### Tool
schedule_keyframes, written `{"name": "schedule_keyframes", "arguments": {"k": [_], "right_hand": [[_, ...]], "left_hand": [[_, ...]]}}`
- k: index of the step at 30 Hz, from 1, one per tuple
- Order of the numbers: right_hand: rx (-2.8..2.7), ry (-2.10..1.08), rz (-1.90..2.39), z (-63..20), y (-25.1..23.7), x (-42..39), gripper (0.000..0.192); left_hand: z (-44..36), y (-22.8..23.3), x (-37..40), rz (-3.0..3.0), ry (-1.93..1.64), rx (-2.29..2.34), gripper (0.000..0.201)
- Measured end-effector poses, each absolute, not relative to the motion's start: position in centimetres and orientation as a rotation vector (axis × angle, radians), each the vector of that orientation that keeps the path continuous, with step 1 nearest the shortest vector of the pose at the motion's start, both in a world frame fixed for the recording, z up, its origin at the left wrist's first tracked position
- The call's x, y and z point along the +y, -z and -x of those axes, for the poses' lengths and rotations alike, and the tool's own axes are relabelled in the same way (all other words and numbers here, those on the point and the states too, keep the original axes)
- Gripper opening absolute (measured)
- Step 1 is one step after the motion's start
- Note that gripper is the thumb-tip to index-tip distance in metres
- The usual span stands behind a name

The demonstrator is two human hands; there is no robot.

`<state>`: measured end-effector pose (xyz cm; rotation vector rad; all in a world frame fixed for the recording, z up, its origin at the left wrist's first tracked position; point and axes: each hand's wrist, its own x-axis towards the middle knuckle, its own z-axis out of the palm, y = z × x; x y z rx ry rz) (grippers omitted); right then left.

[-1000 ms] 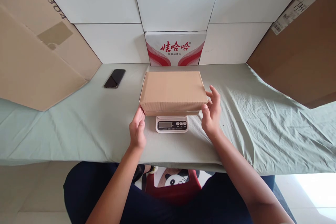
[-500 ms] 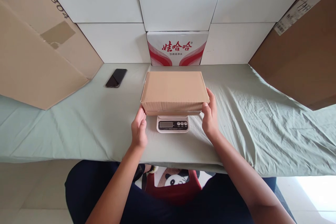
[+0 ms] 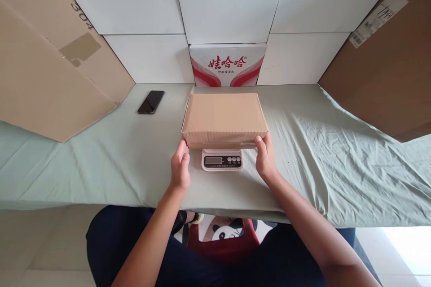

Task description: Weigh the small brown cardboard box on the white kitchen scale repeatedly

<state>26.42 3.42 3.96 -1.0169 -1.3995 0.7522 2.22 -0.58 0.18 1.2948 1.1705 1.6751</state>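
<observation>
A closed brown cardboard box point(image 3: 225, 114) sits over a small white digital kitchen scale point(image 3: 222, 166), hiding the scale's weighing platform. The scale's display and its buttons show in front of the box; I can read no digits. At the box's front left corner is my left hand point(image 3: 181, 165), its fingers against the side and the thumb toward me. My right hand point(image 3: 265, 154) grips the front right corner, thumb on the front face and fingers along the side. Whether the box rests fully on the scale is hidden.
A black phone point(image 3: 151, 102) lies on the green cloth point(image 3: 296, 143) at the left. Behind stands a white and red carton point(image 3: 228, 65) against white panels point(image 3: 232, 0). Large cardboard pieces lean at the left point(image 3: 50, 76) and right point(image 3: 380, 76). Below is a red stool point(image 3: 222, 249).
My right hand has slid slightly left and down along the box's front right corner. The box and scale keep nearly the same place; the whole view has shifted a little.
</observation>
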Motion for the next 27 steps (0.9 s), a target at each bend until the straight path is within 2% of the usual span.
{"name": "schedule_keyframes", "arguments": {"k": [10, 14, 21, 24, 27], "right_hand": [[-1.422, -0.732, 0.986, -26.6, -3.7, 3.5, 0.074], [-1.445, -0.746, 0.929, -27.1, -4.2, 4.5, 0.079], [-1.448, -0.76, 0.785, -26.8, -6.0, 11.7, 0.094], [-1.358, -0.829, 0.781, -26.1, -4.2, 15.5, 0.089], [-1.293, -0.91, 0.818, -25.8, -1.9, 17.5, 0.087]], "left_hand": [[-2.2, 0.2, -0.5, -1.332, -1.676, 1.135, 0.075], [-1.7, -1.0, 0.3, -1.36, -1.66, 1.128, 0.074], [-0.9, -4.0, 9.1, -1.403, -1.618, 1.127, 0.071], [-1.1, -2.5, 13.4, -1.273, -1.624, 1.094, 0.081], [-1.3, -0.2, 15.5, -1.194, -1.65, 1.105, 0.081]]}}
